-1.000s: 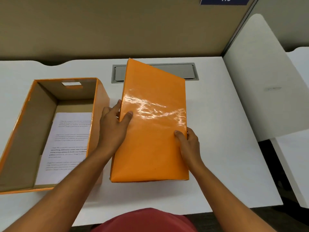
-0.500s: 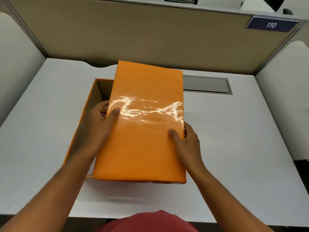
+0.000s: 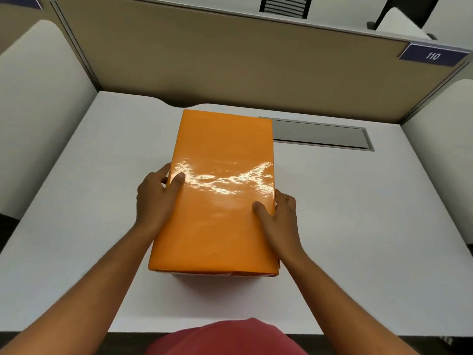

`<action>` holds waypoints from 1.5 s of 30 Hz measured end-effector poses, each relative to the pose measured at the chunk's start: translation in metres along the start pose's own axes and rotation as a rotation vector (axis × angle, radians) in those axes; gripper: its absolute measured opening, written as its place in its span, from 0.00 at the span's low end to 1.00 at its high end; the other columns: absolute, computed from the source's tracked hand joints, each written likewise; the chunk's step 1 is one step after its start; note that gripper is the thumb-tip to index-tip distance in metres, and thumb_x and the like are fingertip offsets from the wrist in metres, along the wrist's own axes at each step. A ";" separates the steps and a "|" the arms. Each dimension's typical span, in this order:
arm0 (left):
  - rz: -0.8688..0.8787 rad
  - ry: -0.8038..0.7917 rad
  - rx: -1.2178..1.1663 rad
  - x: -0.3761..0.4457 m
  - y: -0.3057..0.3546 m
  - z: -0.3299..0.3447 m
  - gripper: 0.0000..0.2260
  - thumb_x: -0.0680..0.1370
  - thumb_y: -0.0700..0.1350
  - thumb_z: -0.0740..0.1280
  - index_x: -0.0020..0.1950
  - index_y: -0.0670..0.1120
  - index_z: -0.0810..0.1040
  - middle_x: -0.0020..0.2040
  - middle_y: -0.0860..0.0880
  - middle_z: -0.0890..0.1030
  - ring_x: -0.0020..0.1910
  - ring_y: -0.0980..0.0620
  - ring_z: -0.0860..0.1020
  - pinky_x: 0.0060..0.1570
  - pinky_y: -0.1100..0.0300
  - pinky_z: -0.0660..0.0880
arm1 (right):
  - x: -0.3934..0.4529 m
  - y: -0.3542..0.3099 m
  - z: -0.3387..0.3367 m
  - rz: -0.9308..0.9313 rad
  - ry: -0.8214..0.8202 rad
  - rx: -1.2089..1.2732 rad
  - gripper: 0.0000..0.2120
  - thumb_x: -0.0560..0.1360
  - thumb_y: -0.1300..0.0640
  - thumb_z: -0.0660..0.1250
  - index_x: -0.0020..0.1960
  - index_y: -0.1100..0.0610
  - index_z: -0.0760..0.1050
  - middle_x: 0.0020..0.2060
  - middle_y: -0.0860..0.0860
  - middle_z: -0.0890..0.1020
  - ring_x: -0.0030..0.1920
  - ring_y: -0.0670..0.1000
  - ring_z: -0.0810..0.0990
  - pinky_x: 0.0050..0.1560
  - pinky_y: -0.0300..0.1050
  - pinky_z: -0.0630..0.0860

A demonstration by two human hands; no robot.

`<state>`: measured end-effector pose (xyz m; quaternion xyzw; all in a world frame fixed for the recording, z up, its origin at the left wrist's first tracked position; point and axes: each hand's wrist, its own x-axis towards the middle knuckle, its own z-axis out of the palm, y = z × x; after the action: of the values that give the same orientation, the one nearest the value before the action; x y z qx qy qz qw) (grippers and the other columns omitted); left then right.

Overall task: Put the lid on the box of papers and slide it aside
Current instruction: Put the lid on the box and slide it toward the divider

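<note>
The orange lid point(image 3: 220, 190) lay flat over the box point(image 3: 225, 273), covering it so fully that only a thin strip of the box showed under the lid's near edge, at 6 o'clock. The papers inside were hidden from me. The glossy top caught a broad white glare across its middle. Lid and box together sat near the centre of the white desk point(image 3: 358, 226), long side running from 6 toward 12 o'clock.

My left hand point(image 3: 153, 198) gripped the lid's edge at 9 o'clock, thumb pressed on top and the other fingers curled down over the side. My right hand point(image 3: 280, 216) held the opposite edge at about 4 o'clock, thumb on top, fingers wrapped down the side wall. Both hands were partly closed around the lid's rim, touching it.

At 2 o'clock from the lid, just beside its far right corner, a grey cable hatch point(image 3: 322, 134) was set into the desk. Beyond, at 12 o'clock, stood the tan partition point(image 3: 230, 67), with a dark blue number plate point(image 3: 432, 56) reading 110 at its upper right. A bit of my red shirt point(image 3: 225, 336) showed at 6 o'clock.
</note>
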<state>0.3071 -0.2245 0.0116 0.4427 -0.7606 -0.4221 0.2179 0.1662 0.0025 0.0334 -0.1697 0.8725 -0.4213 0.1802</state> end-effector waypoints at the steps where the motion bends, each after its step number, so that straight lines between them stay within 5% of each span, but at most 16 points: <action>1: -0.010 -0.006 0.013 -0.002 -0.004 0.005 0.23 0.83 0.61 0.62 0.75 0.55 0.75 0.60 0.45 0.83 0.52 0.48 0.79 0.53 0.50 0.76 | -0.002 0.002 0.000 0.002 -0.006 -0.004 0.23 0.81 0.47 0.66 0.74 0.47 0.68 0.62 0.44 0.65 0.58 0.47 0.72 0.61 0.46 0.70; 21: -0.009 -0.075 0.352 -0.025 0.007 0.029 0.27 0.86 0.57 0.55 0.82 0.45 0.60 0.72 0.40 0.70 0.70 0.39 0.72 0.59 0.44 0.77 | 0.005 0.018 -0.005 -0.062 0.048 -0.176 0.17 0.82 0.48 0.64 0.69 0.50 0.73 0.56 0.43 0.73 0.54 0.46 0.73 0.55 0.45 0.69; 27: 0.054 -0.068 0.488 -0.033 0.012 0.034 0.29 0.86 0.56 0.54 0.82 0.40 0.57 0.71 0.37 0.70 0.68 0.39 0.72 0.57 0.46 0.79 | 0.004 0.028 -0.006 -0.029 0.054 -0.144 0.21 0.80 0.47 0.67 0.71 0.49 0.73 0.56 0.43 0.77 0.56 0.48 0.78 0.57 0.46 0.75; 33: 0.042 -0.084 0.444 -0.030 0.009 0.034 0.29 0.86 0.56 0.54 0.83 0.42 0.56 0.72 0.38 0.68 0.70 0.40 0.70 0.58 0.47 0.78 | -0.001 0.038 0.001 -0.054 0.041 -0.212 0.30 0.82 0.41 0.60 0.80 0.53 0.63 0.70 0.51 0.76 0.68 0.54 0.76 0.67 0.52 0.73; 45: -0.021 -0.096 0.258 -0.022 -0.005 0.033 0.29 0.86 0.58 0.54 0.84 0.47 0.55 0.74 0.42 0.66 0.73 0.41 0.69 0.62 0.45 0.75 | 0.005 0.033 0.006 -0.080 0.022 -0.343 0.34 0.79 0.36 0.52 0.80 0.52 0.58 0.73 0.53 0.71 0.67 0.57 0.77 0.64 0.57 0.77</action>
<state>0.2977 -0.1921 -0.0100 0.4544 -0.8133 -0.3437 0.1181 0.1592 0.0157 0.0027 -0.2280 0.9260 -0.2749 0.1224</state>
